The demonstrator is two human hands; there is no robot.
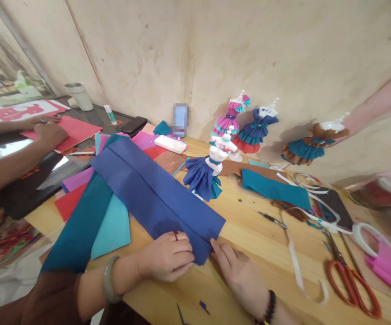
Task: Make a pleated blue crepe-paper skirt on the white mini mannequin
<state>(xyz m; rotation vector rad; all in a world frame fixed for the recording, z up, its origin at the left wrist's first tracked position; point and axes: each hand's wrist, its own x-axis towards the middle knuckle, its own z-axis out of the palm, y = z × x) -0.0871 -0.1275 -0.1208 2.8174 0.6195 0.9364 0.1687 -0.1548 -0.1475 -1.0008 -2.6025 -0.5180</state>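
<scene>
A long strip of dark blue crepe paper (pixel 161 189), with a crease running along it, lies diagonally across the wooden table. At its near end, my left hand (pixel 170 257) is closed with curled fingers on the paper's lower edge. My right hand (pixel 238 271) rests at the paper's end corner, fingers together around a small dark thing that I cannot make out. Under the blue strip lie teal paper (pixel 80 225) and light turquoise paper (pixel 114 225). Just beyond stands a small white dress form (pixel 219 151) in a blue pleated paper skirt.
Three more dressed forms stand by the wall, one purple (pixel 229 115), one blue (pixel 256 124), one brown and teal (pixel 305 144) by another person's arm (pixel 378 104). Orange-handled scissors (pixel 346 275) and a pen (pixel 270 216) lie right. A co-worker's hands (pixel 49 131) work on red paper.
</scene>
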